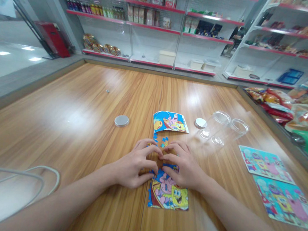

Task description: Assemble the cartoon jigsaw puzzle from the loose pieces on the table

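Observation:
A partly assembled cartoon jigsaw puzzle (168,194) lies on the wooden table, its lower part joined. Over its upper left edge, my left hand (138,163) has curled fingers, thumb and index drawn close at the pieces. Facing it, my right hand (183,165) bends its fingers over the puzzle's upper part; the fingertips of both hands nearly meet. What lies under the fingertips is mostly hidden. Just beyond the hands are loose puzzle pieces (164,142). Behind them stands a slightly curved picture card (171,122) with the same cartoon scene.
Two clear plastic jars (218,122) stand to the right beside a round lid (200,122); another lid (121,121) lies left. Two cartoon picture sheets (267,164) rest at right, a white cable (43,178) at lower left. Snack packets (278,104) border the right edge.

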Tool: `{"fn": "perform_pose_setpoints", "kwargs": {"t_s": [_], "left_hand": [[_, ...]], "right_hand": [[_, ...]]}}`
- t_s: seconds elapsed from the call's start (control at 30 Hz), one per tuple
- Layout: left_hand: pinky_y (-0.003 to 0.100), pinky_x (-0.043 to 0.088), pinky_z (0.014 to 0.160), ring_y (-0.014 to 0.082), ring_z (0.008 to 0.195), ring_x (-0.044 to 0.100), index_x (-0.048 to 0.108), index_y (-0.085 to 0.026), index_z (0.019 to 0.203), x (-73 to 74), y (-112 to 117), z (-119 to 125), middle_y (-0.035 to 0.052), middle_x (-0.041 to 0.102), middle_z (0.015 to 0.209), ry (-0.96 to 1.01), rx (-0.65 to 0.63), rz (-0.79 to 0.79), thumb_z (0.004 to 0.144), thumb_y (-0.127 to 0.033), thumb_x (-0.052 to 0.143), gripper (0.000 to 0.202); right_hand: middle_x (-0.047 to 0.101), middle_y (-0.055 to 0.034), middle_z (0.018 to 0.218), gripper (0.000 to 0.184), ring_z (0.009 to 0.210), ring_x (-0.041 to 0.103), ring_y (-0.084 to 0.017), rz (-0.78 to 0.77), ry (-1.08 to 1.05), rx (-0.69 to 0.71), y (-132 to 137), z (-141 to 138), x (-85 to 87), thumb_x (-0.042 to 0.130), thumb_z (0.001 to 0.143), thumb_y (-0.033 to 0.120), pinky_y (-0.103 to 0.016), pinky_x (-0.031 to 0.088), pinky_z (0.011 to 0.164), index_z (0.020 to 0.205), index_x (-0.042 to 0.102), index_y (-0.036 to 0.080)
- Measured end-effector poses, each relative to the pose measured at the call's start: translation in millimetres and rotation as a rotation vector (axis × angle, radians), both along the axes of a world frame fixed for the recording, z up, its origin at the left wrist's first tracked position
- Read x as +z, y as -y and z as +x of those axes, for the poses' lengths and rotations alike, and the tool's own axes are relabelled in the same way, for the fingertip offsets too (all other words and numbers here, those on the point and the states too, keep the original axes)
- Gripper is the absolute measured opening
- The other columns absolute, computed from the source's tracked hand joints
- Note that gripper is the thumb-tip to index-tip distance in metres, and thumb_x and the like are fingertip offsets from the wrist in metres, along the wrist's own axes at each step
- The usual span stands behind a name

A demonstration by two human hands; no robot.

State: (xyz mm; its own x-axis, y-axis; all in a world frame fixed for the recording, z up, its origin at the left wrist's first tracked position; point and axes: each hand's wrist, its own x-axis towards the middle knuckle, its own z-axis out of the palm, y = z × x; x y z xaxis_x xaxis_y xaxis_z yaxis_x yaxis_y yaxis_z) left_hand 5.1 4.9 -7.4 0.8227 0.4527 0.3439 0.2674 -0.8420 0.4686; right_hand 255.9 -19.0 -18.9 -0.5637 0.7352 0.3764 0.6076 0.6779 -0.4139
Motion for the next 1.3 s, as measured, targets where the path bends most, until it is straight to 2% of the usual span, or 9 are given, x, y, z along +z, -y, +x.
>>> {"fn": "perform_pose_setpoints", "kwargs": {"t_s": [0.1,0.23,0.6,0.73,0.83,1.07,1.17,1.3], "left_hand": [[0.056,0.029,0.119,0.0322,0.134,0.038,0.071,-0.024,0.094,-1.1,0.4,-1.1,0.0064,0.053,0.131,0.014,0.030,-0.006,0.079,-0.013,0.065,0.020],[0.058,0.031,0.117,0.0345,0.134,0.037,0.067,-0.021,0.094,-1.3,0.8,-0.9,0.0082,0.055,0.131,0.007,0.110,-0.014,0.075,-0.014,0.066,0.020],[0.055,0.029,0.119,0.0312,0.134,0.038,0.066,-0.022,0.093,-3.4,-0.4,-0.2,0.0062,0.056,0.129,-0.019,0.084,0.003,0.081,-0.013,0.064,0.016],[0.056,0.032,0.116,0.0330,0.134,0.037,0.065,-0.021,0.092,-3.2,-0.2,0.1,0.0077,0.057,0.126,-0.018,0.139,0.002,0.081,-0.019,0.067,0.011],[0.056,0.033,0.116,0.0335,0.133,0.038,0.063,-0.020,0.089,-2.8,-0.5,0.2,0.0080,0.057,0.126,-0.033,0.128,0.002,0.080,-0.024,0.070,0.012],[0.056,0.031,0.118,0.0322,0.135,0.037,0.065,-0.021,0.090,-2.7,-1.7,-0.3,0.0071,0.058,0.125,-0.042,0.107,0.006,0.085,-0.020,0.067,0.005],[0.057,0.030,0.117,0.0322,0.135,0.037,0.065,-0.021,0.092,-3.2,-1.6,-0.6,0.0073,0.058,0.124,-0.035,0.101,0.002,0.086,-0.020,0.066,0.006],[0.057,0.030,0.117,0.0332,0.135,0.037,0.064,-0.021,0.095,-3.7,-1.8,-0.8,0.0082,0.057,0.126,-0.033,0.091,-0.010,0.084,-0.028,0.072,0.015]], "right_hand": [[0.059,-0.0096,0.122,0.027,0.122,0.048,-0.031,-0.001,0.003,0.001,-0.1,0.2,-0.2,0.074,0.082,0.026,-0.055,0.039,0.104,0.109,0.071,0.025],[0.059,-0.0105,0.124,0.026,0.122,0.048,-0.032,-0.002,0.006,-0.003,-0.1,0.5,-0.3,0.073,0.083,0.024,-0.054,0.039,0.104,0.109,0.071,0.024],[0.059,-0.0105,0.123,0.027,0.122,0.049,-0.031,-0.003,0.016,-0.005,0.0,0.4,0.1,0.074,0.082,0.024,-0.054,0.039,0.104,0.109,0.071,0.024],[0.059,-0.0106,0.123,0.026,0.121,0.049,-0.031,0.003,0.016,-0.005,0.2,0.9,-0.3,0.074,0.082,0.025,-0.054,0.039,0.103,0.108,0.071,0.024],[0.059,-0.0106,0.123,0.027,0.121,0.049,-0.031,0.007,0.012,-0.007,0.4,1.0,-1.2,0.074,0.082,0.025,-0.054,0.039,0.104,0.109,0.071,0.024],[0.059,-0.0100,0.123,0.027,0.123,0.048,-0.031,0.009,0.012,-0.009,-0.2,1.3,-2.5,0.074,0.082,0.026,-0.053,0.039,0.104,0.109,0.071,0.024],[0.059,-0.0098,0.123,0.027,0.122,0.049,-0.031,0.009,0.008,-0.006,-0.3,1.0,-2.2,0.074,0.081,0.025,-0.053,0.039,0.104,0.108,0.071,0.024],[0.059,-0.0101,0.123,0.026,0.122,0.048,-0.031,0.006,0.001,-0.006,0.1,0.7,-1.8,0.074,0.082,0.025,-0.053,0.039,0.104,0.108,0.071,0.024]]}}
